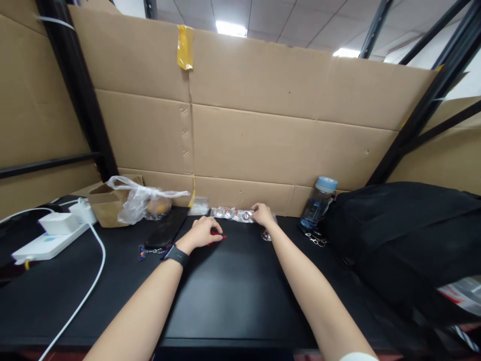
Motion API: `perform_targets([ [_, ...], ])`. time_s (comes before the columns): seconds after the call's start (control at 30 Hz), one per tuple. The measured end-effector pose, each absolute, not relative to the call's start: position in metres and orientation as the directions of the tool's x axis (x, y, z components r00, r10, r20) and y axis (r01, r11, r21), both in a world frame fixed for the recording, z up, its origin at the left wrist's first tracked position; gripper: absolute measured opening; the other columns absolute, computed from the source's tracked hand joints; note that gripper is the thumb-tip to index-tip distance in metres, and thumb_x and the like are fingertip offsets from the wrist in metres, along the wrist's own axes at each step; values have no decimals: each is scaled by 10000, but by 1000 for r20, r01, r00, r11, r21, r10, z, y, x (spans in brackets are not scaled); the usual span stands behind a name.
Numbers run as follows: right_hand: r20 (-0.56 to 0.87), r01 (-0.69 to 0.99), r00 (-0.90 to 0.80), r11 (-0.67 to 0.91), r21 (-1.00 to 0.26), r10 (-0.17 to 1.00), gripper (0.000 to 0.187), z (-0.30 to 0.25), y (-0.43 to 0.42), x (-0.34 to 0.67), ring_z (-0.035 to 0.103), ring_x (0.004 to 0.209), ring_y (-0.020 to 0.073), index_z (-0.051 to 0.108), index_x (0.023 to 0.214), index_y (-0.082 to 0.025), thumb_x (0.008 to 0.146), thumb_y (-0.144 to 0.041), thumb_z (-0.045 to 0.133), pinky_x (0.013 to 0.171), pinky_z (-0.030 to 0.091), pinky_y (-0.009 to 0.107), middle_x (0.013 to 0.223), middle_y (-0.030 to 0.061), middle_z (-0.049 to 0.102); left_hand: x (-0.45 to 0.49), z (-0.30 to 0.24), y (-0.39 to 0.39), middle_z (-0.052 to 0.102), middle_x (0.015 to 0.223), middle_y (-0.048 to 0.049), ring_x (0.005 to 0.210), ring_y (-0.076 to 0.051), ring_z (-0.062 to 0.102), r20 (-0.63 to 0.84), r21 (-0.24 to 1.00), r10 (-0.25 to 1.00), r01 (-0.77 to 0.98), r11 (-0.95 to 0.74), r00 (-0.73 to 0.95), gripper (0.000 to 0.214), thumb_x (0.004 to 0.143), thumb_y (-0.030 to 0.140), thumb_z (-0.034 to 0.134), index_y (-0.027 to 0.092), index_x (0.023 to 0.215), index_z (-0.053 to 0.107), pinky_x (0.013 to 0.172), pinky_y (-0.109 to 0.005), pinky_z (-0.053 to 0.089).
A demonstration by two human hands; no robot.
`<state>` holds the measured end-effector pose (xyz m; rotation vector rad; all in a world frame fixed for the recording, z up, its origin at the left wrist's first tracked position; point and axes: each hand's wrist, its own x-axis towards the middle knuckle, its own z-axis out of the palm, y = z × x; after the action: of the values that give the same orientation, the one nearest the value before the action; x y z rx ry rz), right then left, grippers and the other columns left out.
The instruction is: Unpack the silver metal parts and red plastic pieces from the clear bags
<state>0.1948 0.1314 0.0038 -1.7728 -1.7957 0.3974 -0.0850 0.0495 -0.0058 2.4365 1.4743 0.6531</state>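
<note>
My left hand [203, 233], with a black watch on the wrist, rests on the black table [233, 281] with its fingers curled over a small red thing [218, 234] that I cannot name. My right hand [262, 214] reaches further back and pinches the right end of a clear plastic strip of small round packets [229, 213], which lies along the foot of the cardboard wall. A small clear round piece [266, 235] lies just beside my right wrist.
A black phone or case [165, 230] with a keyring lies left of my left hand. Behind it are a brown paper bag [107, 203] and a plastic bag with food. A white power strip and cable [48, 240] sit far left; a blue water bottle [319, 203], keys and a black bag [406, 240] stand right.
</note>
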Motion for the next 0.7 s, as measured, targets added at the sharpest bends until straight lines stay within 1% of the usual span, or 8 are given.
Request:
perform_targets([
  [0.13, 291, 893, 85, 57, -446, 953, 362, 4, 119, 192, 662, 971, 210, 675, 1102, -219, 750, -208, 759, 798, 468, 276, 1016, 74, 725, -73, -9, 45, 702, 1020, -35, 1071, -286, 564, 262, 343, 869, 801, -490, 419, 71, 765, 336, 744, 306, 820, 776, 922, -411, 389],
  [0.23, 288, 931, 2, 104, -350, 958, 261, 9, 101, 200, 655, 987, 216, 698, 1063, -214, 808, -269, 718, 779, 458, 270, 1047, 84, 714, -67, -11, 43, 698, 978, -39, 1039, -271, 563, 277, 322, 864, 806, -496, 421, 67, 808, 269, 698, 275, 767, 751, 907, -399, 372],
  [0.3, 230, 941, -71, 141, -306, 971, 272, 11, 85, 211, 654, 1007, 228, 718, 1042, -220, 780, -288, 747, 786, 460, 275, 1084, 91, 705, -64, -12, 41, 699, 961, -39, 1032, -264, 561, 296, 327, 859, 801, -502, 418, 91, 838, 254, 666, 258, 767, 723, 904, -392, 358],
  [0.37, 160, 952, -114, 154, -265, 980, 423, 10, 68, 223, 650, 1043, 261, 719, 1081, -219, 685, -320, 828, 807, 471, 294, 1145, 106, 690, -60, -10, 38, 707, 955, -36, 1023, -253, 569, 318, 345, 852, 787, -512, 415, 110, 885, 258, 615, 247, 809, 693, 899, -385, 343],
  [0.4, 118, 953, -130, 157, -259, 984, 462, 8, 59, 228, 657, 1031, 268, 720, 1092, -212, 662, -324, 845, 811, 476, 301, 1133, 111, 697, -58, -9, 37, 713, 957, -32, 1017, -243, 577, 327, 359, 849, 776, -519, 416, 117, 909, 262, 585, 246, 842, 680, 896, -381, 334],
  [0.47, 90, 946, -164, 182, -268, 982, 382, 5, 43, 235, 675, 993, 256, 727, 1075, -207, 709, -282, 806, 822, 476, 301, 1074, 103, 723, -52, -6, 34, 723, 961, -20, 1005, -225, 594, 337, 390, 842, 752, -532, 421, 126, 937, 279, 551, 247, 897, 666, 896, -375, 316],
  [0.57, 124, 937, -178, 207, -283, 976, 258, 3, 26, 236, 689, 971, 236, 735, 1035, -217, 778, -205, 726, 828, 468, 291, 1026, 85, 744, -42, -3, 28, 740, 945, 4, 1007, -211, 612, 348, 425, 831, 717, -553, 434, 102, 920, 327, 597, 266, 919, 678, 910, -373, 286],
  [0.7, 167, 950, -83, 128, -285, 983, 317, 4, 16, 233, 689, 984, 256, 714, 1106, -275, 790, -250, 723, 791, 476, 308, 1080, 73, 738, -30, -1, 21, 762, 935, 9, 1015, -213, 629, 359, 456, 827, 692, -559, 432, 134, 897, 358, 640, 298, 1001, 700, 921, -380, 270],
])
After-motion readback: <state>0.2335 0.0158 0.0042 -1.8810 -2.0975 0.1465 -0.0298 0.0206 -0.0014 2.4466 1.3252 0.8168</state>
